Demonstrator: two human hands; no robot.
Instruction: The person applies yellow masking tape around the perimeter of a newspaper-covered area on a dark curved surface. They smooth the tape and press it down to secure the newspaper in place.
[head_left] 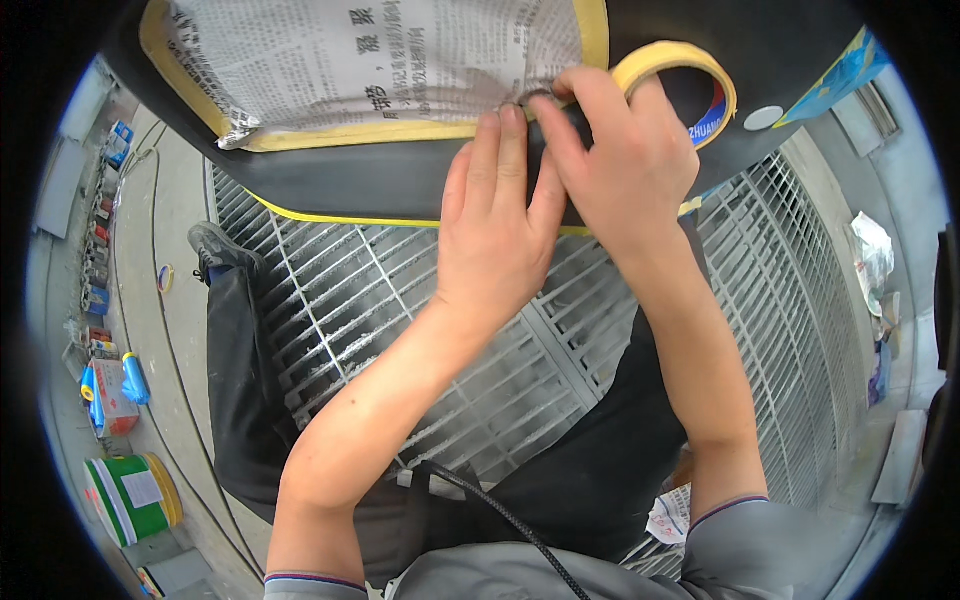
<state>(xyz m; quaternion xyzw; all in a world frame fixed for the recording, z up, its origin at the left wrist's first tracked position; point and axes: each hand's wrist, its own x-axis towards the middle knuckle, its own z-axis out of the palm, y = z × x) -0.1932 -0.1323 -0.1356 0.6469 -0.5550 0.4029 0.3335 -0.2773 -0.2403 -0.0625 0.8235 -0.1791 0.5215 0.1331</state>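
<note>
A dark panel [350, 182] lies across the top of the view, partly covered by a sheet of newspaper [300, 70]. Yellow masking tape [350, 138] borders the paper along its edges. My left hand [497, 220] rests on the panel with its fingers stretched flat, fingertips on the lower tape edge. Close beside it, my right hand [630, 165] is closed, its thumb and index finger at the paper's lower right corner. A roll of yellow masking tape [722, 80] hangs round the right hand's other fingers. What the right fingertips pinch is partly hidden.
Below the panel is a metal floor grating [400, 290], with my legs spread over it. On the left stand a green and white bucket [135, 500], a blue film roll [135, 380] and another tape roll [165, 278]. Blue film [835, 80] covers the panel's right end.
</note>
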